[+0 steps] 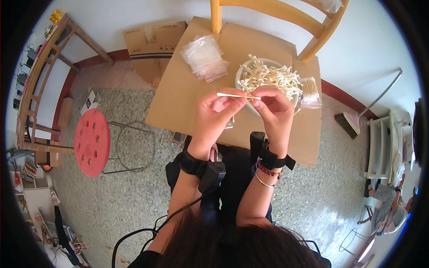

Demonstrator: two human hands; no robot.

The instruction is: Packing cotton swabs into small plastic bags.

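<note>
Between my two hands a cotton swab (237,96) lies nearly level, a white tip showing at each end. My left hand (217,114) is closed in a pinch on its stick, thumb below. The fingertips of my right hand (273,107) pinch it near the right tip. Just behind my hands stands a round white bowl (238,79) heaped with loose cotton swabs (268,73). To the bowl's right lies a transparent bag of swabs (309,89). Beyond my left hand is a fanned stack of flat transparent plastic bags (205,58). Part of another small bag shows under my left hand.
Flattened cardboard (174,100) covers the work surface, with a wooden chair back (272,13) behind it. A red round stool (92,142) stands at left, a cardboard box (154,44) by the wall. At right are a broom (348,124), a white shelf (380,147) and a seated person.
</note>
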